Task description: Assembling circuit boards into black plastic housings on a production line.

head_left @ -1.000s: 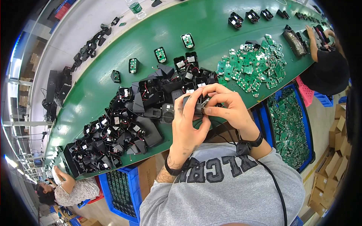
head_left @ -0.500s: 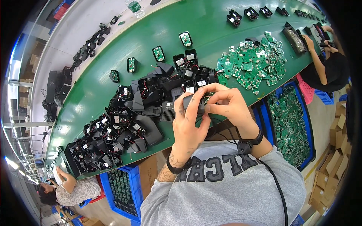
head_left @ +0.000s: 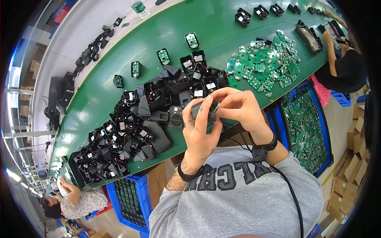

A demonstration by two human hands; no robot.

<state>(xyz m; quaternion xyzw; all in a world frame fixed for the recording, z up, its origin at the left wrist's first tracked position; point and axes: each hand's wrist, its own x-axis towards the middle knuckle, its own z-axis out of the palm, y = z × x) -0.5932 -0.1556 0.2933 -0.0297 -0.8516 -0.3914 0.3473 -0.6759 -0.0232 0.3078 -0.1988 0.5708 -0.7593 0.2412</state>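
My left hand [head_left: 199,135] is wrapped round a small black plastic housing [head_left: 195,110], held above the near edge of the green workbench. At the open side of the housing, my right hand [head_left: 246,113] has its thumb and fingertips pinched together. Something small and pale green shows there, but my fingers hide most of it. Just beyond my hands lies a heap of black housings [head_left: 158,97] with red and black wires and white labels. Right of this heap is a pile of loose green circuit boards [head_left: 264,63].
Several housings fitted with green boards [head_left: 163,56] stand in a row on the workbench [head_left: 158,31]. Below its edge are blue crates of boards, left [head_left: 142,186] and right [head_left: 325,131]. A long open box [head_left: 308,39] stands near a co-worker [head_left: 349,71]; another person [head_left: 81,202] sits at left.
Both hands remain at the black housing. The fingers of my right hand have shifted slightly and pinch closer together at its open side. The whole view has shifted a little.
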